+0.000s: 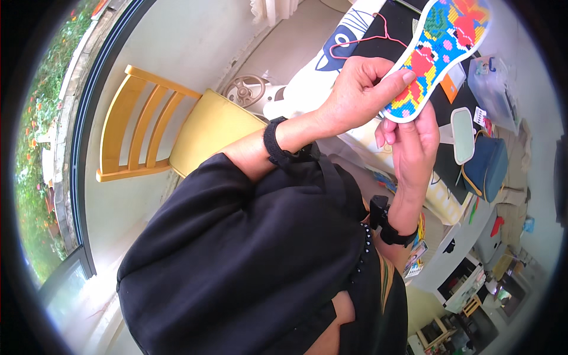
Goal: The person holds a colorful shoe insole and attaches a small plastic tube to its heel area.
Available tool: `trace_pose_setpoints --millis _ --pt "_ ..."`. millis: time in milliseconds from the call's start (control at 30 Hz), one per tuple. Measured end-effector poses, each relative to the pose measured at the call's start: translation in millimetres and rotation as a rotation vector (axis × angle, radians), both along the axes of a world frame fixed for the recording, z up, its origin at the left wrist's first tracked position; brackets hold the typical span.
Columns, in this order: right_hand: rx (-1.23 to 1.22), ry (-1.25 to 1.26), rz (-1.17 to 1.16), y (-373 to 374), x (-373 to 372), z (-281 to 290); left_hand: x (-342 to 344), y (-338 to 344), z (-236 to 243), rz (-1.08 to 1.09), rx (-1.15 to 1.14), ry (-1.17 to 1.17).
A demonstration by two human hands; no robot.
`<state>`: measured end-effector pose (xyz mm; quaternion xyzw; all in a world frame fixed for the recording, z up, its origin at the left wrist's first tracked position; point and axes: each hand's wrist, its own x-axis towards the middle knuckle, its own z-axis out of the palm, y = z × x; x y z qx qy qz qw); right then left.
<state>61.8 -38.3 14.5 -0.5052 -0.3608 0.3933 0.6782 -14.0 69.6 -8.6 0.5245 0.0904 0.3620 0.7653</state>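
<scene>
A cross-stitched insole [438,59] with a white rim is raised over the table, showing bright red, yellow, blue and green fish-like patterns. My left hand [361,92] grips its lower left edge, the thumb lying across the stitched face. Beneath the rounded lower end, my right hand [414,139] pinches the insole with bent fingers; part of them is hidden behind it. Both wrists wear black straps. A pink clothes hanger [384,29] lies on the table just beyond my left hand.
Right of my hands are a white-framed mirror [462,136], a dark blue bag [488,165] and a clear plastic box [494,89]. An orange card [452,83] lies behind the insole. A wooden chair [207,127] with a yellow seat stands left, near the window.
</scene>
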Motion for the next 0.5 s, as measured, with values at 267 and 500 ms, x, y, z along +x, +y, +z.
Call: trace_pose_setpoints --millis 267,500 --pt "-0.163 -0.954 -0.591 0 -10 14 -2 5 -4 0.067 0.015 0.073" --pt "0.099 -1.324 -0.442 4 -5 12 7 -1 -19 0.032 0.158 0.174"
